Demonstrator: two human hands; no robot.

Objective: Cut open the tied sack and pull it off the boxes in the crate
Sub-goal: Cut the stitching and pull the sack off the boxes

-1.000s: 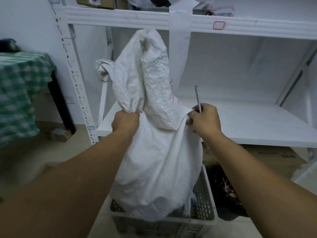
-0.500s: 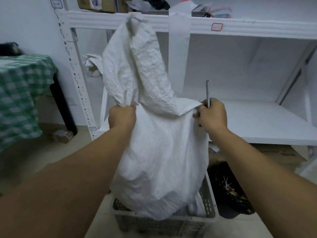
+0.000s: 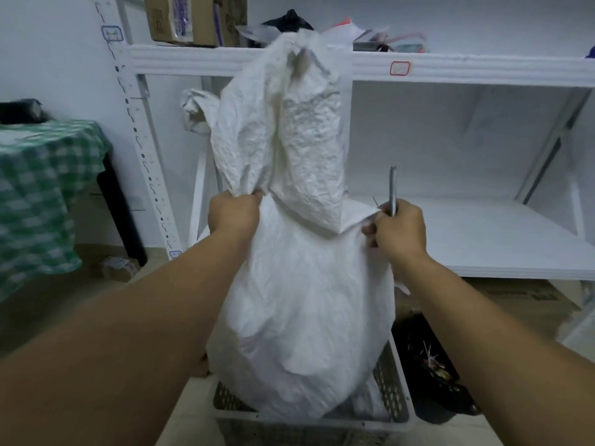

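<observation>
A white woven sack (image 3: 302, 310) hangs lifted above the grey perforated crate (image 3: 391, 391), its bulging lower part still reaching into the crate. Its upper part flops upward in two crumpled folds. My left hand (image 3: 233, 214) grips the sack's fabric on the left side. My right hand (image 3: 397, 228) pinches the sack's right edge and also holds a thin grey blade tool (image 3: 392, 189) pointing straight up. The boxes in the crate are hidden by the sack.
A white metal shelving unit (image 3: 467, 239) stands right behind the sack, with cardboard boxes (image 3: 190, 19) on its upper shelf. A table with a green checked cloth (image 3: 42, 194) is at the left. A black bag (image 3: 431, 368) sits right of the crate.
Both hands have raised the sack higher, so more of its lower bulge has come up out of the crate. The grips on the fabric and the tool are unchanged.
</observation>
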